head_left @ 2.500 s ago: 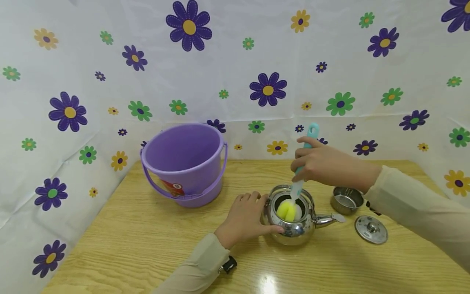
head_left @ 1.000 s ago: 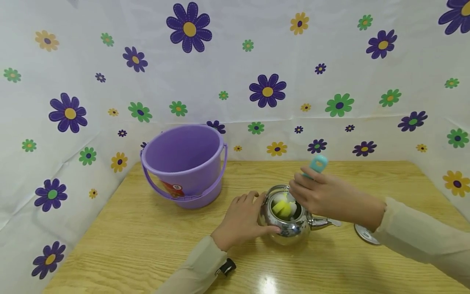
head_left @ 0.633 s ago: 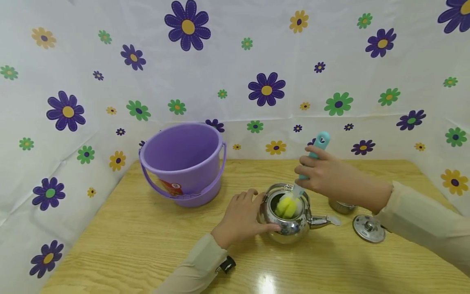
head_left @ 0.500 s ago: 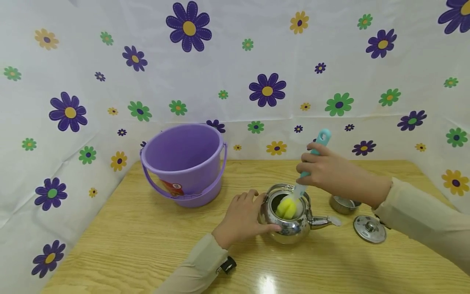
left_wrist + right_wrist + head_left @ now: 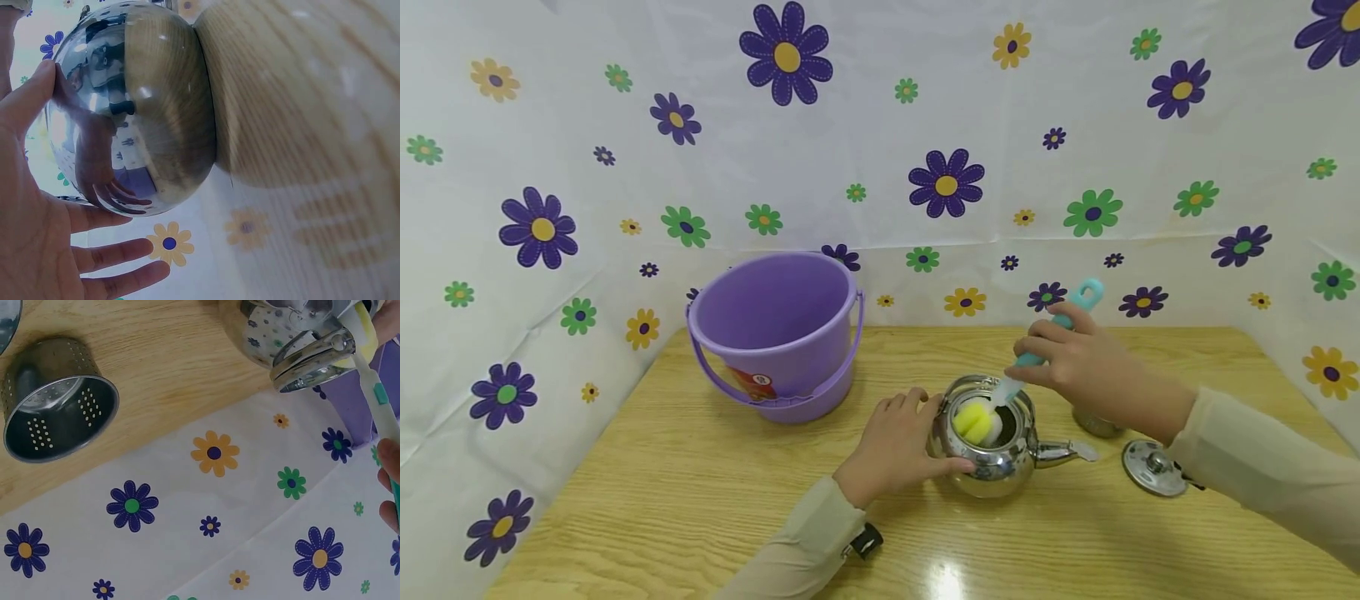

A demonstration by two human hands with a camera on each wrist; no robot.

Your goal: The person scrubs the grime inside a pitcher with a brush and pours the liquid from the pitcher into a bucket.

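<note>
A shiny steel teapot [image 5: 996, 479] stands uncovered on the wooden table, its spout towards the right. My left hand [image 5: 891, 454] holds its left side, thumb on the front and index finger further back; in the left wrist view the other fingers [image 5: 128, 284] stretch out straight. With curled fingers, my right hand [image 5: 1078, 362] grips the turquoise handle of a sponge bottle brush [image 5: 974, 423]. The brush leans to the right, its yellow and white sponge head in the teapot's mouth against the left of the rim. In the right wrist view the brush's white neck [image 5: 378, 403] shows beside the teapot's raised handle.
A purple bucket [image 5: 782, 358] with its handle down stands at the back left. Beyond the spout lie the teapot's lid [image 5: 1152, 469] and a perforated steel strainer basket [image 5: 59, 403], partly hidden by my right arm in the head view. Behind the table hangs a flowered cloth [image 5: 850, 125].
The brush handle has dipped into the teapot, risen again, and now leans further right. Its sponge head has shifted to the left of the mouth. My left hand stays on the teapot.
</note>
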